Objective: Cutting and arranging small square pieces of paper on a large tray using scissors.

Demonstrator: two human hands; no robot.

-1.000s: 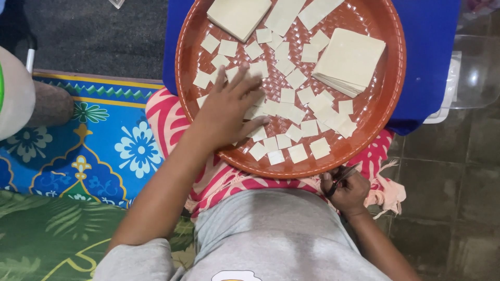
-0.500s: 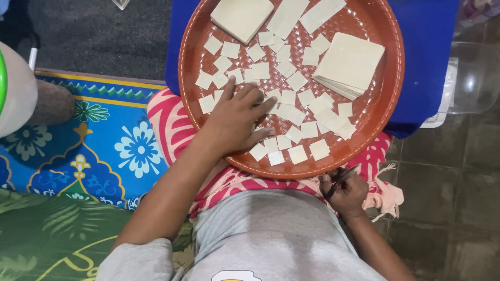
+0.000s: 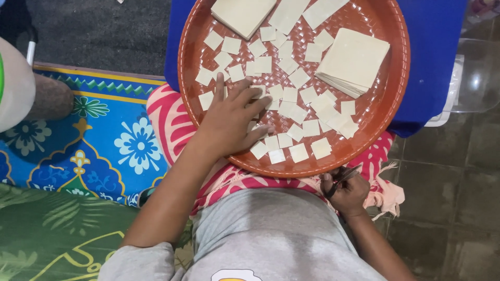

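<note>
My left hand (image 3: 229, 122) lies flat, fingers spread, on the small cut squares (image 3: 291, 109) at the near-left of the round brown tray (image 3: 388, 112); its grip is wide and holds nothing. The forearm reaches up from my lap, wrist straight. My right hand (image 3: 348, 191) rests just below the tray rim, grip closed round dark scissors (image 3: 341, 179). The tray sits half on my knees and half on a blue surface (image 3: 432, 57), so pressing down could tip it and slide the squares off. A sweeping palm could also knock them under the uncut stack (image 3: 354, 60).
</note>
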